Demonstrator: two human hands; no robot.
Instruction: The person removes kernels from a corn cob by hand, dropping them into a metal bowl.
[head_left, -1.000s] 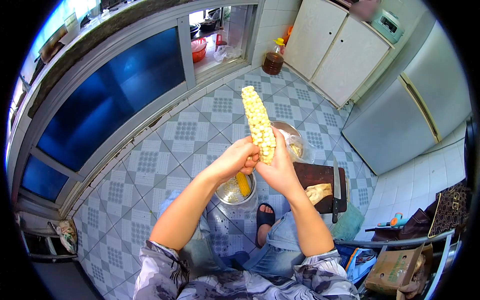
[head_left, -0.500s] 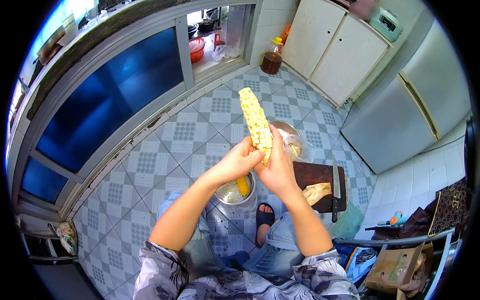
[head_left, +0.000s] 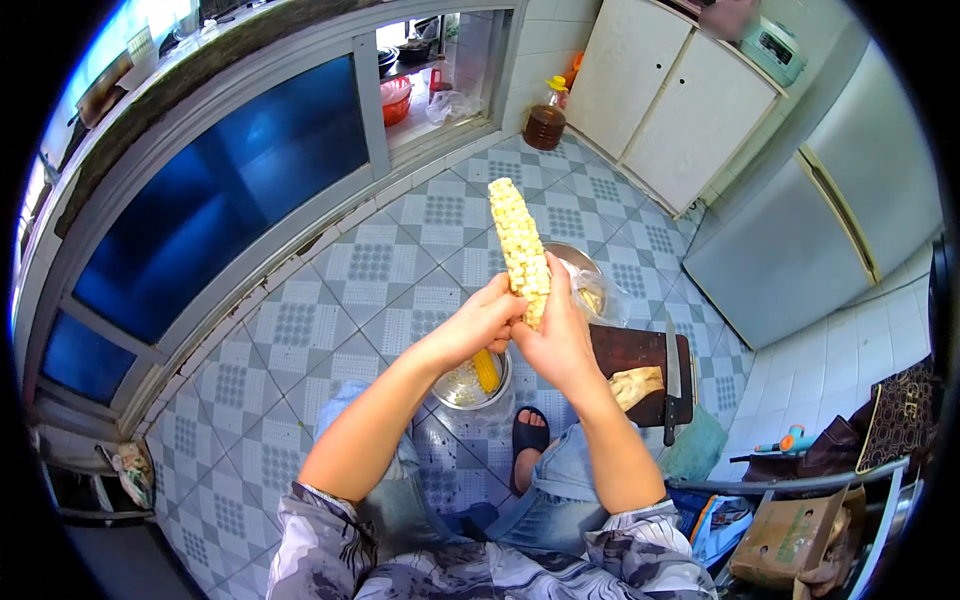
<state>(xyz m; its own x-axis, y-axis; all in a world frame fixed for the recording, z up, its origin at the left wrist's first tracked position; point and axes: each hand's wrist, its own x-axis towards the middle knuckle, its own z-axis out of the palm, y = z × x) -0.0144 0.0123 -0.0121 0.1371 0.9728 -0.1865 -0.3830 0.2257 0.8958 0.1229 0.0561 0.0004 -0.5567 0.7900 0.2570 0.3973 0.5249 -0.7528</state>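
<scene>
Corn cob (head_left: 519, 240): now slightly further right; probably light, stiff; best held low.
Right hand (head_left: 556, 338): fingers grip lower end.
Left hand (head_left: 482, 322): fingers bent alongside, grip unclear.

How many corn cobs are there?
2: a pale cob at the left hand and right hand, and a yellow cob in the bowl below. The left hand partly covers the bowl, so more could be hidden.
</scene>
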